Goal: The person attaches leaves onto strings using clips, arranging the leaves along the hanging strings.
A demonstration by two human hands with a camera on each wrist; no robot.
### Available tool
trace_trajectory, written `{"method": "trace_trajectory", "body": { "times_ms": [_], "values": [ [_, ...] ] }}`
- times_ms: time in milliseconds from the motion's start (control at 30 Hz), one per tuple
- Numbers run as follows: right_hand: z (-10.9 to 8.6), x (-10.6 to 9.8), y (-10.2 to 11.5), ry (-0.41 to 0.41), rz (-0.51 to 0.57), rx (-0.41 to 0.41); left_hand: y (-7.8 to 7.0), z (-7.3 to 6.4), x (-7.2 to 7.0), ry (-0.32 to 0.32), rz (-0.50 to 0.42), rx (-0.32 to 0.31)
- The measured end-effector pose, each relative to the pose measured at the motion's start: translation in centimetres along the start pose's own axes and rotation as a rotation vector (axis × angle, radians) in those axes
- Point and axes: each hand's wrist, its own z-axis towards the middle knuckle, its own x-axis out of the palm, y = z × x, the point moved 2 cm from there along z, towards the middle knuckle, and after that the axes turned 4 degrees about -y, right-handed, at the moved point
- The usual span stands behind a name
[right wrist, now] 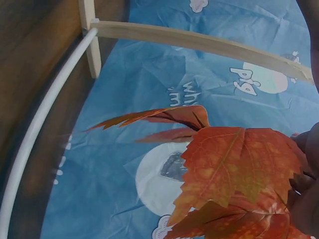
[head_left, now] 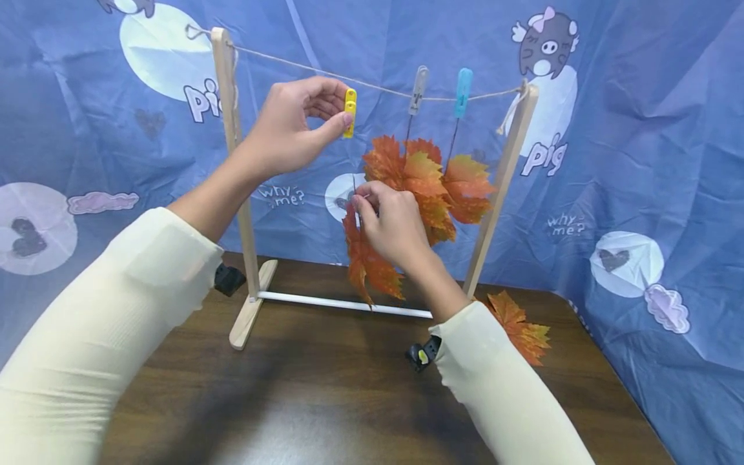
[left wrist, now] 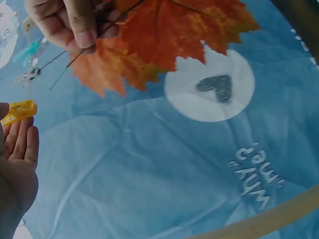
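Observation:
Just below the string (head_left: 290,62), my left hand (head_left: 293,126) pinches a yellow clothespin (head_left: 350,117) between thumb and fingers. Lower and to the right, my right hand (head_left: 400,223) pinches the stem of an orange-red artificial maple leaf (head_left: 376,270), which droops below the fingers. The stem's thin end points up, under the yellow clothespin and apart from it. In the left wrist view, the yellow clothespin (left wrist: 20,112) lies left of the stem tips. The right wrist view shows the held leaf (right wrist: 224,164) close up, with the right fingers partly cut off at the edge.
Other maple leaves (head_left: 427,177) hang from the string by a grey clothespin (head_left: 418,90) and a blue clothespin (head_left: 463,92). A wooden frame (head_left: 232,129) with a white bottom bar (head_left: 337,302) carries the string. Another leaf (head_left: 517,326) lies on the brown table (head_left: 325,387), at right.

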Motion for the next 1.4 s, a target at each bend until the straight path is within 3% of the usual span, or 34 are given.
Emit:
{"method": "trace_trajectory", "body": {
  "times_ms": [233,500,667,900,1100,1400],
  "values": [
    [1.0,-0.8,0.8,-0.001,0.007,0.006,-1.2,2.7,-0.9,-0.062,0.036,0.036],
    [1.9,-1.2,1.3,-0.005,-0.002,0.008,-1.8,5.4,-0.6,-0.086,0.032,0.001],
    [2.5,-1.3,1.7,-0.005,-0.030,0.007,-1.7,5.8,-0.3,-0.062,0.031,-0.004],
    [3.2,-1.3,1.8,-0.022,-0.035,0.026,-1.3,6.5,-0.5,-0.024,0.125,-0.026],
    [3.8,-1.3,1.7,-0.015,-0.039,0.081,-0.9,6.6,-0.7,0.020,0.189,-0.071],
    [4.6,-0.9,1.2,-0.012,-0.016,0.176,-0.2,6.6,-0.8,0.074,0.229,-0.074]
  ]
}}
